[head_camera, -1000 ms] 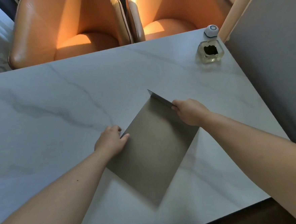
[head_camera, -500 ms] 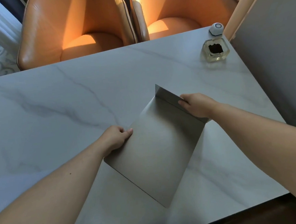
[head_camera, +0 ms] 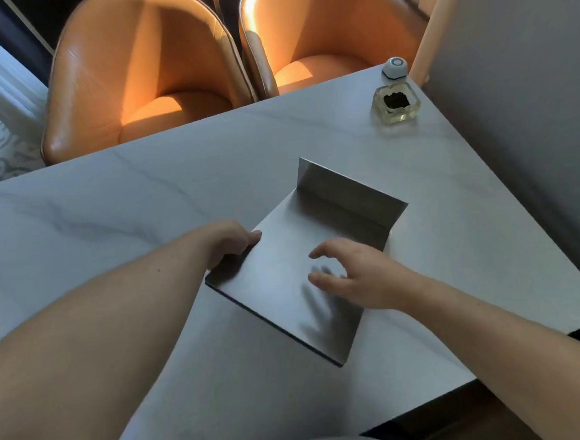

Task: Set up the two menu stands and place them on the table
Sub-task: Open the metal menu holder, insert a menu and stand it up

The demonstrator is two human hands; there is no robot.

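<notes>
Menu stand (head_camera: pixel 286 282): grey metal sheet on the counter (head_camera: pixel 109 211), far flap bent upright. Left hand (head_camera: pixel 230 243) fingers closed on the sheet's left edge. Right hand (head_camera: pixel 350 274) hovers over the panel, fingers spread, gripping nothing. Recommendation: take both side edges and tip the panel upright onto the flap. Second stand not seen.

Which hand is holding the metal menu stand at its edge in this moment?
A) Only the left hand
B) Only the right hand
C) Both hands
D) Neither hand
A: the left hand grips the left edge of the menu stand, while the right hand is open with spread fingers above the plate, gripping nothing.
</notes>
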